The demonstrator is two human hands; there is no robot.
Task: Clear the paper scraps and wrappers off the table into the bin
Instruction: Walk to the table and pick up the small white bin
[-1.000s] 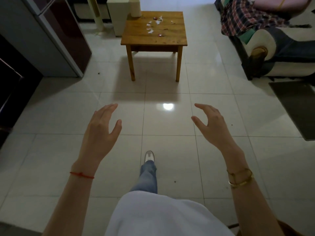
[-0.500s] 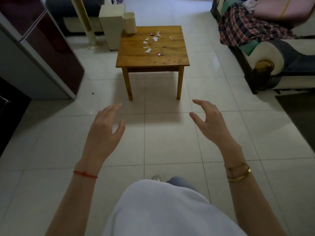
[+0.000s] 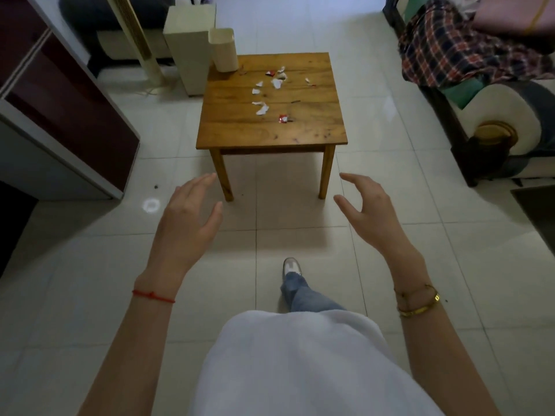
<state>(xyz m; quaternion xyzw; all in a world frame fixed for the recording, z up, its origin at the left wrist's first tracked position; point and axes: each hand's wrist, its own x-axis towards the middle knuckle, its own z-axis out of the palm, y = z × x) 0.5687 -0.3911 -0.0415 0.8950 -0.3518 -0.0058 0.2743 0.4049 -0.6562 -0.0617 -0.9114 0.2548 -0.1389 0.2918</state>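
Observation:
A small square wooden table [image 3: 300, 130] stands ahead on the tiled floor. Several white paper scraps [image 3: 262, 109] and small red wrappers [image 3: 283, 118] lie scattered over its far half. A cream bin [image 3: 222, 49] stands at the table's far left corner; whether on it or just behind it I cannot tell. My left hand [image 3: 187, 223] and my right hand [image 3: 371, 211] are held out in front of me, short of the table's near edge. Both are empty with fingers spread and slightly curled.
A dark red cabinet [image 3: 60, 115] lines the left side. A sofa [image 3: 510, 115] with a plaid cloth [image 3: 459, 52] stands on the right. A taller cream box [image 3: 187, 46] and a tower fan [image 3: 135, 40] stand behind the table. My foot [image 3: 291, 267] is stepping forward.
I have walked toward the table, which now appears nearer and larger. Both hands keep their open pose in front of me.

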